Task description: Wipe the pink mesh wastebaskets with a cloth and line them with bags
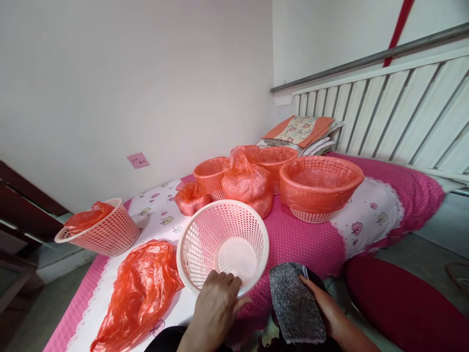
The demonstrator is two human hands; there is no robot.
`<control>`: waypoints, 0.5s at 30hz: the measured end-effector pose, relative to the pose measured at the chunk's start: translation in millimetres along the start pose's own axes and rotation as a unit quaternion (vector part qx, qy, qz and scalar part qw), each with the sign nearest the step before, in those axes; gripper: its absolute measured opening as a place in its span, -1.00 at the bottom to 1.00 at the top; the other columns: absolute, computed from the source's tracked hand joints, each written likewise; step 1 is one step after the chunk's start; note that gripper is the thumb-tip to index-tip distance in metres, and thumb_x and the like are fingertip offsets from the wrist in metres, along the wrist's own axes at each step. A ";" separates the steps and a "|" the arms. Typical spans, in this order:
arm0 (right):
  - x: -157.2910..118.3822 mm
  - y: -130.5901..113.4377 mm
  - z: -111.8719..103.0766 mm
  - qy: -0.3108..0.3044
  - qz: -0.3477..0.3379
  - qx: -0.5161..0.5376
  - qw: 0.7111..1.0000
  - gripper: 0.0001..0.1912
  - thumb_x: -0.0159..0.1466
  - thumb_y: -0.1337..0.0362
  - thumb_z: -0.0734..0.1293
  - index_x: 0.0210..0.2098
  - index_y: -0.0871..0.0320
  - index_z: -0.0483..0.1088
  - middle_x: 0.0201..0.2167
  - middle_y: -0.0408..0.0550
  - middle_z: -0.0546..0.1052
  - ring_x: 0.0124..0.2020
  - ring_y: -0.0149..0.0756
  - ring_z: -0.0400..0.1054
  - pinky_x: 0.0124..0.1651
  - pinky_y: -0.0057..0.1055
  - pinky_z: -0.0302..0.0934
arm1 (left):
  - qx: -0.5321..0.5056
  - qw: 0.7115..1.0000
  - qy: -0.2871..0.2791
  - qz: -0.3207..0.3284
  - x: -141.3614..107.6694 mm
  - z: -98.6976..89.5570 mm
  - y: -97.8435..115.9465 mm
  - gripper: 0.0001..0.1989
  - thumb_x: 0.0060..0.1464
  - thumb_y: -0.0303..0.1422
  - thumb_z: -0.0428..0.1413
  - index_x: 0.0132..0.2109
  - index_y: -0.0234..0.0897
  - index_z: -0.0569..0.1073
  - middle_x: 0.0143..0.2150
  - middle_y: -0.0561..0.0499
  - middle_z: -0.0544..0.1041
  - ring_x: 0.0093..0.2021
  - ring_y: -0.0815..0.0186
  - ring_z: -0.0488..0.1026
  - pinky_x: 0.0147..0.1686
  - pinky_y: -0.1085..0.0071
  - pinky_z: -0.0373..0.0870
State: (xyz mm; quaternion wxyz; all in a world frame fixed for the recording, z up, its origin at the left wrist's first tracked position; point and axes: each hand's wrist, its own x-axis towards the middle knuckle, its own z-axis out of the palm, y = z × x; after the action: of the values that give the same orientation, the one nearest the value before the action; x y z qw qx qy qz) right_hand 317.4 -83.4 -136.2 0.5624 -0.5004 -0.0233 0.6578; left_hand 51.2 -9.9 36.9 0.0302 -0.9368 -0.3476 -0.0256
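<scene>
My left hand [219,305] is closed over the near rim of a pale pink plastic basket [223,244], which tilts so its bare inside faces me. In my right hand [318,299] is a dark grey fuzzy cloth [296,303], gripped at its right edge above my lap. Left of the basket lies a crumpled red plastic bag [142,288]. Just behind the basket sit a small knotted red bag [192,198] and a larger filled red bag [247,181] with its top gathered.
Red-lined baskets [322,188] stand toward the back of the pink and white bedspread [308,247]. Another basket [113,234] with a red bag is at the left edge. Folded fabrics [300,129] lie by the white railing [395,107]. A dark red round seat [403,303] is at right.
</scene>
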 end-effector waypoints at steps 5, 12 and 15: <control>10.2 3.5 -12.9 -0.057 0.095 0.078 0.991 -0.71 0.22 0.05 0.48 -0.30 0.15 0.67 -0.30 0.17 0.73 -0.07 0.08 0.65 0.13 -0.13 0.46 | -0.068 0.977 0.198 0.033 0.1 -4.4 -10.5 -0.84 0.32 -0.23 0.18 -0.21 -0.20 0.53 -0.36 0.02 0.62 -0.35 0.19 0.53 -0.27 0.25 0.35; 16.8 7.0 -23.0 -0.115 0.144 0.150 0.971 -0.70 0.32 0.08 0.43 -0.24 0.19 0.68 -0.21 0.16 0.73 -0.05 0.01 0.64 0.22 -0.16 0.40 | -0.094 0.921 0.367 -0.087 -16.4 20.3 -32.1 -0.88 0.36 -0.34 0.13 -0.02 -0.14 0.54 -0.10 -0.03 0.65 -0.04 0.13 0.57 0.07 0.13 0.38; 19.7 8.5 -24.1 -0.114 0.152 0.151 0.970 -0.68 0.34 0.07 0.41 -0.25 0.20 0.68 -0.20 0.18 0.73 -0.02 0.02 0.63 0.22 -0.17 0.40 | -0.139 0.883 0.415 -0.171 -20.7 29.1 -33.1 -0.72 0.35 -0.31 0.11 0.15 -0.15 0.50 0.22 -0.16 0.54 0.27 0.03 0.44 0.29 0.00 0.30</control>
State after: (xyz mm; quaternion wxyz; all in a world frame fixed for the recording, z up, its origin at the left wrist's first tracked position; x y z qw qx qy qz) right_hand 330.4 -84.4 -165.7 0.5184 -0.3292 0.0881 0.7843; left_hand 14.7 3.8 7.7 0.0362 -0.7607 -0.4513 -0.4651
